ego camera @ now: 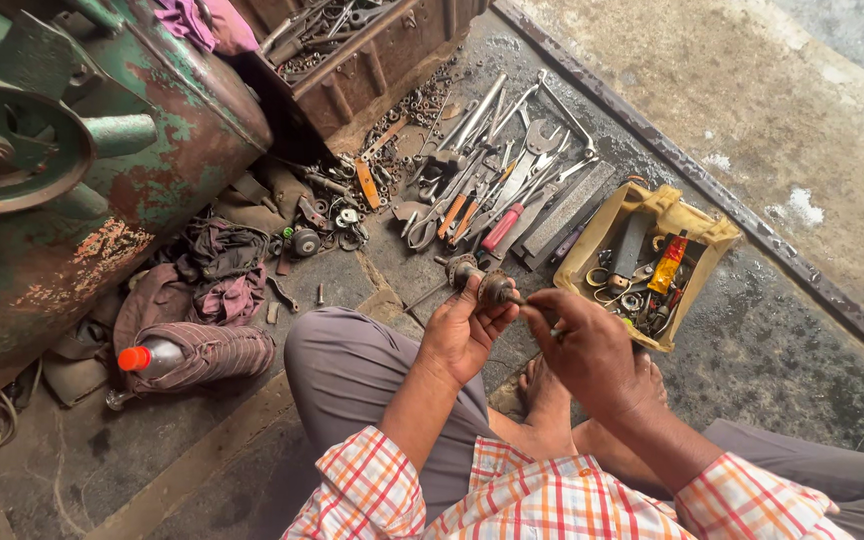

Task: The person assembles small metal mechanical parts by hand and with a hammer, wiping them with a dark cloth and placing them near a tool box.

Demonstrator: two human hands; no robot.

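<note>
My left hand [462,335] cups a small round rusty metal part [494,290] with a disc-like head, held above my knee. My right hand [592,345] pinches a thin shaft or tool [542,310] that meets the part from the right. Both hands are close together over the floor in front of me. I sit on the ground in grey trousers and a checked orange shirt, and my bare foot [547,385] shows under the hands.
A pile of wrenches, files and screwdrivers [497,175] lies on the dark floor ahead. A yellow box [692,232] of small parts sits to the right. A large rusty green machine [82,150] stands at left, with rags and a red-capped bottle [152,355] below it.
</note>
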